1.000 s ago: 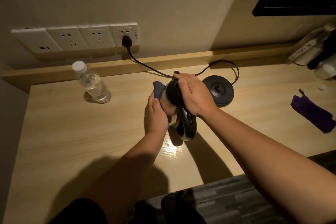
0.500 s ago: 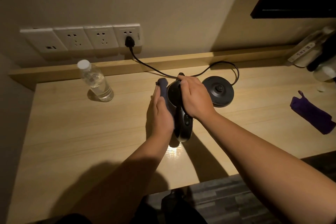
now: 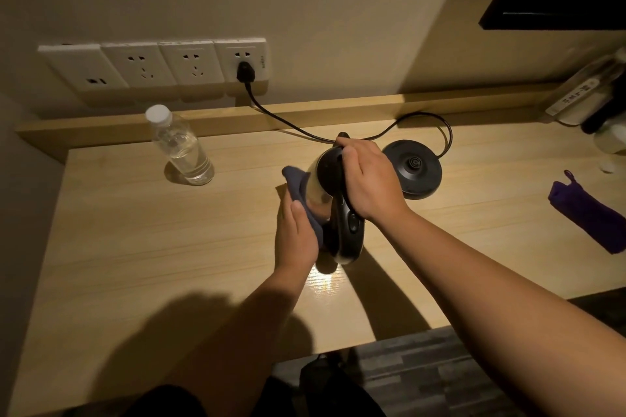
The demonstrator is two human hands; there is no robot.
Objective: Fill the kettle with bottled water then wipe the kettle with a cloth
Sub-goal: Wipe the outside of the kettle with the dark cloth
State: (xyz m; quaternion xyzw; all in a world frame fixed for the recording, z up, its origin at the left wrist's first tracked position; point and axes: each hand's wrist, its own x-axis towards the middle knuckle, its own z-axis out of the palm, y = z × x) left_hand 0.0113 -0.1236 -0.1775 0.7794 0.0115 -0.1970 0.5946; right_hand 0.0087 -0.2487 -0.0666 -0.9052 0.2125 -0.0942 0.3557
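The kettle [image 3: 321, 186], steel-bodied with a black lid and handle, stands on the wooden desk [image 3: 142, 247] at the middle. My right hand [image 3: 369, 179] grips its lid and upper handle from above. My left hand [image 3: 296, 237] presses a dark blue cloth [image 3: 298, 181] against the kettle's left side; part of the cloth sticks out above my fingers. A capped clear water bottle [image 3: 181, 147], partly full, stands upright at the back left.
The black kettle base [image 3: 415, 167] sits just right of the kettle, its cord [image 3: 288, 123] running to a wall socket [image 3: 242, 59]. A purple cloth [image 3: 591, 215] lies at the right. A bottle cap [image 3: 608, 166] and other items sit at the far right.
My left hand has slid the cloth down and toward me along the kettle's left side, exposing more steel. My right hand stays on the lid.
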